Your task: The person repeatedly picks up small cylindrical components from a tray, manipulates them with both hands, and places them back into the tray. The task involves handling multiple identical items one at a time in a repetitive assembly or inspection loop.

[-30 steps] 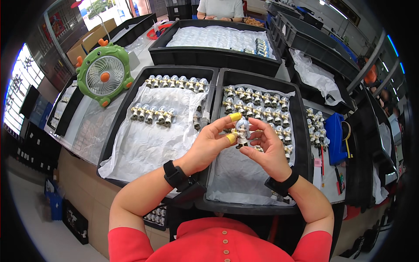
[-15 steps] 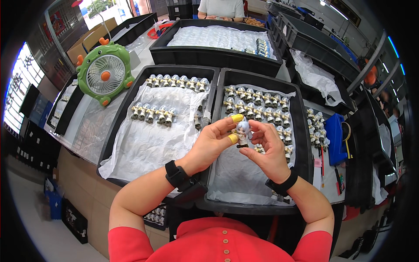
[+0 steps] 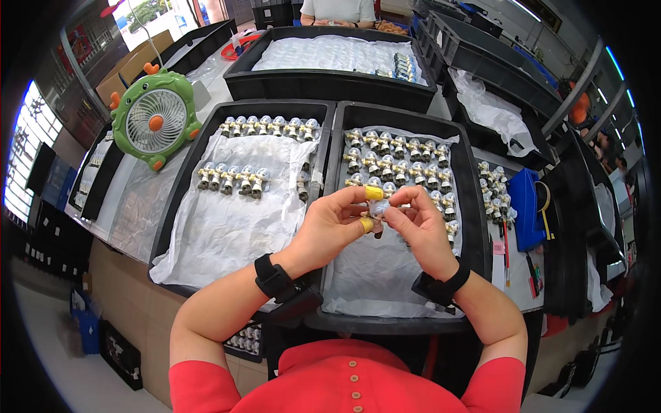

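Left hand (image 3: 330,224): narrow grip, thumb and a finger in yellow covers (image 3: 372,193), holding the figurine (image 3: 379,208) from its left side.
Right hand (image 3: 421,224): narrow grip too, thumb and a fingertip closed at the figurine's pale-blue hair.
Figurine: held up between the two hands, above the right tray; its lower part is mostly hidden by fingers.
Wrists: a black band (image 3: 273,277) on the left, another on the right.
Right tray (image 3: 479,241): black, lined with white paper (image 3: 358,279), rows of similar figurines across its far half and along its right side.
Left tray (image 3: 177,206): beside it, one full row at the far end, a shorter row nearer.
Tabletop (image 3: 138,186): carries a green fan (image 3: 155,122) on the left; on the right, a cluster of figurines (image 3: 492,193) near a blue box (image 3: 527,213).
Rear tray (image 3: 323,88): behind both, white-lined, small items at its right end.
Person (image 3: 337,9): beyond it, in a white top.
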The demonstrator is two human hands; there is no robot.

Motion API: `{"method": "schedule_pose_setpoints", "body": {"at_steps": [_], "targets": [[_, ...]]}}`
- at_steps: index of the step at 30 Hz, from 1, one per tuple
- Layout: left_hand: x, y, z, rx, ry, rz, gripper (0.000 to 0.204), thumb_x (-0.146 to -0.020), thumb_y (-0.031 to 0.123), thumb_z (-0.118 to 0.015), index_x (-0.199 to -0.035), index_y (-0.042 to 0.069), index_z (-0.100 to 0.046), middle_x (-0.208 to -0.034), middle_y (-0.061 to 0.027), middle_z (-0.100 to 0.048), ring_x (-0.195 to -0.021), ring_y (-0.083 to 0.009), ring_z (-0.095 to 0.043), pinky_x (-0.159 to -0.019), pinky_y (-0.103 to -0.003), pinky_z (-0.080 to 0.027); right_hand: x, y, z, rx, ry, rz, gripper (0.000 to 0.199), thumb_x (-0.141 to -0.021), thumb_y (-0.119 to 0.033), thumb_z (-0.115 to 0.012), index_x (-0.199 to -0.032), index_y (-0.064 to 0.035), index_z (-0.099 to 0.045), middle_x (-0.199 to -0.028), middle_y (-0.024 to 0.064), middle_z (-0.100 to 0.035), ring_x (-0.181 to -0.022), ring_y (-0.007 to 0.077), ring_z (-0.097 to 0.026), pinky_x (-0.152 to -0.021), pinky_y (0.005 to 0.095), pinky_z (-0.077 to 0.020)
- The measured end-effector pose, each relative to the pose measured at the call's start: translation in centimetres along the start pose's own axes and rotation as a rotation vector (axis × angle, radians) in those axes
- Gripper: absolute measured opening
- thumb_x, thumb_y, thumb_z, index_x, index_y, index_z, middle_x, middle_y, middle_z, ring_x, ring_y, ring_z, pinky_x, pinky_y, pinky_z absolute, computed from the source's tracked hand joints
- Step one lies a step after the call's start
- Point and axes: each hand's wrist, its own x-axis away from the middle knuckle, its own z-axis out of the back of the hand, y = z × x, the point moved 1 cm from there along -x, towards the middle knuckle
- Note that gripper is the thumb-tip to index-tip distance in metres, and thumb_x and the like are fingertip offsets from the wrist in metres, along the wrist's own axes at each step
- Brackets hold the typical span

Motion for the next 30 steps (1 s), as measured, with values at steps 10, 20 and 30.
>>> {"method": "schedule_pose_setpoints", "body": {"at_steps": [10, 20, 30], "targets": [[-0.1, 0.2, -0.2, 0.125, 0.09, -0.023, 0.04, -0.081, -0.007, -0.056, -0.12, 0.0, -0.05, -0.109, -0.008, -0.055, -0.1, -0.0143, -0.058, -0.084, -0.026, -0.048, 0.0, 0.4, 0.2, -0.033, 0.031, 0.009, 0.02, -0.088, -0.008, -0.058, -0.106, -0.006, -0.048, -0.091, -0.001, -0.053, -0.081, 0.0048, -0.053, -0.073, 0.0197, -0.0444], [-0.2, -0.5, 0.7, 0.006, 0.005, 0.016, 0.034, -0.084, -0.005, -0.051, -0.118, -0.001, -0.055, -0.112, -0.0065, -0.06, -0.102, -0.0114, -0.056, -0.088, -0.025, -0.045, 0.6, 0.0, -0.5, 0.218, -0.024, 0.194, 0.043, -0.075, -0.002, -0.071, -0.113, -0.0076, -0.052, -0.08, 0.0001, -0.056, -0.077, 0.0081, -0.057, -0.075, 0.024, -0.0484], [0.1, 0.2, 0.1, 0.153, -0.099, -0.038, 0.046, -0.083, -0.001, -0.05, -0.129, 0.002, -0.045, -0.123, -0.0059, -0.052, -0.108, -0.0113, -0.051, -0.091, -0.026, -0.041, 0.6, -0.1, -0.2, 0.394, 0.044, 0.306, 0.049, -0.069, -0.005, -0.076, -0.113, -0.0091, -0.054, -0.078, -0.0002, -0.06, -0.074, 0.0099, -0.056, -0.071, 0.0249, -0.0448]]}}
